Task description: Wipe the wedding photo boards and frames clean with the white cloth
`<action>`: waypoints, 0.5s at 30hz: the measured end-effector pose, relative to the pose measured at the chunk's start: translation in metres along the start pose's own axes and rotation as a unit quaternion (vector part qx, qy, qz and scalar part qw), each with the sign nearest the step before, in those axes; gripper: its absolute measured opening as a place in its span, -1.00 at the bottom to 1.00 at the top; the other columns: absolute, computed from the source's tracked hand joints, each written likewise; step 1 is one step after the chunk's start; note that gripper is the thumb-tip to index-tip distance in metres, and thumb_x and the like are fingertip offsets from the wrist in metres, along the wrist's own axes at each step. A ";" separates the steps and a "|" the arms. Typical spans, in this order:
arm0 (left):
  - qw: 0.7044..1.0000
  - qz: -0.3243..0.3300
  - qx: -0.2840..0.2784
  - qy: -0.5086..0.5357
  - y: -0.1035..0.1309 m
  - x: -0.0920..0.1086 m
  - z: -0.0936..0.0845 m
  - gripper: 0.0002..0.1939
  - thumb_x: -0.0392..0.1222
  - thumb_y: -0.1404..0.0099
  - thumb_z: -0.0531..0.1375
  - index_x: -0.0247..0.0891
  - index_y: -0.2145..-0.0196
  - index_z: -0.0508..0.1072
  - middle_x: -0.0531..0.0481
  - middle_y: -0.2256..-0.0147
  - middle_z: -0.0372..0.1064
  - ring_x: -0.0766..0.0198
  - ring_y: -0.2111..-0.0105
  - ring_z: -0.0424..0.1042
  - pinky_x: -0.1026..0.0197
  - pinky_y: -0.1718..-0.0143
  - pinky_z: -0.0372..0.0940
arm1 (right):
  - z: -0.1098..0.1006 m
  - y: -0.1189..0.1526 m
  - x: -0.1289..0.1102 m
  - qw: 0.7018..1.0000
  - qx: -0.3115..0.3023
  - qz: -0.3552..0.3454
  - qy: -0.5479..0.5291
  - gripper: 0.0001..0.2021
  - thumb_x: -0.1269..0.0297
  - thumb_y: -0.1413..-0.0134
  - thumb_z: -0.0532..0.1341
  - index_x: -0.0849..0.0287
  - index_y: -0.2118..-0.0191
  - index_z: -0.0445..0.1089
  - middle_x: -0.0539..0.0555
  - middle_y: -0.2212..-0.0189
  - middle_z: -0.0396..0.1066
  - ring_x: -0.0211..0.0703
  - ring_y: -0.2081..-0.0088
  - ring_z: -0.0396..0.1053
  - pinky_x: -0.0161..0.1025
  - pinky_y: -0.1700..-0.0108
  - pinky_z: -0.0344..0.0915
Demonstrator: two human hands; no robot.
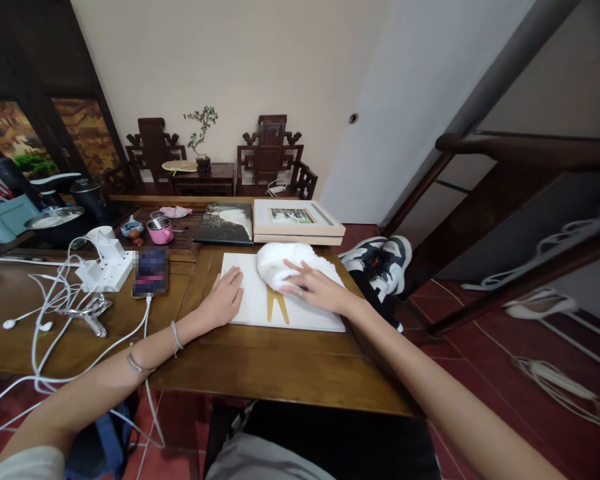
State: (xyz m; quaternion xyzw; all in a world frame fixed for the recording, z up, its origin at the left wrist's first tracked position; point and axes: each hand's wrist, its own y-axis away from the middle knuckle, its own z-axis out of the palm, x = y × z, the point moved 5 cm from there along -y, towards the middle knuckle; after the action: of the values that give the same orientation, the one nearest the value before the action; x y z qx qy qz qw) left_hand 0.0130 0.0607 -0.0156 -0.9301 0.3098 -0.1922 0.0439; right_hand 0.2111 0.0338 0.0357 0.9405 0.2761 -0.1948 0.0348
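Observation:
My left hand lies flat on the left edge of a white board, its fingers stretched out. On the board's upper right part is a bunched white cloth, with my right hand gripping its near side from above. Two gold strips, spreading apart toward me, show on the board below the cloth. The cloth hides their upper ends and the middle of the board.
Behind the board are a dark photo panel and stacked picture frames. Left are a phone, a power strip, tangled white cables and a pink cup. Someone's sneakers show beyond the table's right edge.

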 end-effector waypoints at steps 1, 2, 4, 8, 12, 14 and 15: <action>1.000 0.001 0.000 0.001 0.000 0.000 0.000 -0.52 -0.22 -0.40 -0.14 -0.42 -0.21 0.13 -0.31 -0.28 0.00 0.05 -0.32 -0.08 -0.15 -0.28 -0.09 | 0.001 -0.012 0.006 0.999 0.019 0.023 0.011 -0.56 0.03 -0.32 -0.08 0.12 0.04 0.46 0.13 -0.09 0.39 0.08 -0.34 -0.13 0.21 -0.31 -0.25; 1.000 0.001 -0.001 0.001 0.000 -0.001 0.000 -0.52 -0.22 -0.40 -0.14 -0.43 -0.21 0.13 -0.31 -0.28 0.00 0.05 -0.32 -0.08 -0.15 -0.28 -0.10 | 0.003 -0.022 0.009 0.998 0.038 0.051 0.023 -0.55 0.06 -0.33 -0.09 0.15 0.02 0.45 0.16 -0.11 0.37 0.12 -0.34 -0.13 0.27 -0.29 -0.24; 1.000 0.000 -0.004 0.001 0.000 -0.001 0.000 -0.51 -0.22 -0.40 -0.15 -0.47 -0.22 0.12 -0.33 -0.29 -0.01 0.04 -0.32 -0.09 -0.15 -0.29 -0.10 | 0.009 -0.036 0.006 0.992 0.068 0.095 0.051 -0.56 0.13 -0.33 -0.10 0.21 0.03 0.46 0.20 -0.17 0.28 0.22 -0.33 -0.13 0.37 -0.23 -0.19; 1.000 -0.003 -0.001 0.008 0.000 -0.001 0.000 -0.51 -0.22 -0.40 -0.14 -0.45 -0.22 0.11 -0.34 -0.29 -0.02 0.05 -0.32 -0.09 -0.17 -0.28 -0.09 | 0.023 -0.026 -0.030 0.992 0.066 0.062 0.088 -0.61 0.21 -0.31 -0.05 0.20 0.08 0.50 0.14 -0.29 0.09 0.33 -0.33 -0.21 0.46 -0.19 -0.15; 1.000 -0.001 0.005 0.002 0.000 0.002 0.000 -0.51 -0.22 -0.39 -0.15 -0.44 -0.21 0.13 -0.34 -0.28 -0.01 0.05 -0.32 -0.07 -0.16 -0.28 -0.08 | 0.030 0.025 -0.069 0.997 0.023 -0.010 0.067 -0.62 0.23 -0.31 -0.04 0.14 0.17 0.53 0.07 -0.27 0.12 0.24 -0.35 -0.24 0.38 -0.25 -0.20; 1.000 -0.001 0.004 0.002 0.000 0.002 0.000 -0.52 -0.22 -0.39 -0.15 -0.45 -0.21 0.14 -0.34 -0.28 0.01 0.05 -0.32 -0.07 -0.16 -0.28 -0.09 | 0.028 0.050 -0.082 0.998 0.001 -0.039 0.050 -0.64 0.23 -0.30 -0.02 0.12 0.21 0.54 0.05 -0.26 0.15 0.19 -0.35 -0.22 0.32 -0.29 -0.20; 1.000 -0.001 0.004 0.003 0.000 0.002 0.000 -0.52 -0.23 -0.39 -0.15 -0.43 -0.20 0.15 -0.33 -0.28 0.02 0.05 -0.32 -0.07 -0.16 -0.28 -0.09 | 0.027 0.059 -0.086 0.998 -0.010 -0.044 0.040 -0.64 0.23 -0.30 -0.01 0.12 0.22 0.54 0.05 -0.25 0.16 0.17 -0.35 -0.19 0.29 -0.30 -0.19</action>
State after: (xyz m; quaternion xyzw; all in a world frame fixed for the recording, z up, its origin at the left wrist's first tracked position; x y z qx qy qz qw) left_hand 0.0143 0.0597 -0.0150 -0.9295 0.3086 -0.1966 0.0466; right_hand 0.1674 -0.0643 0.0418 0.9342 0.3203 -0.1553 0.0244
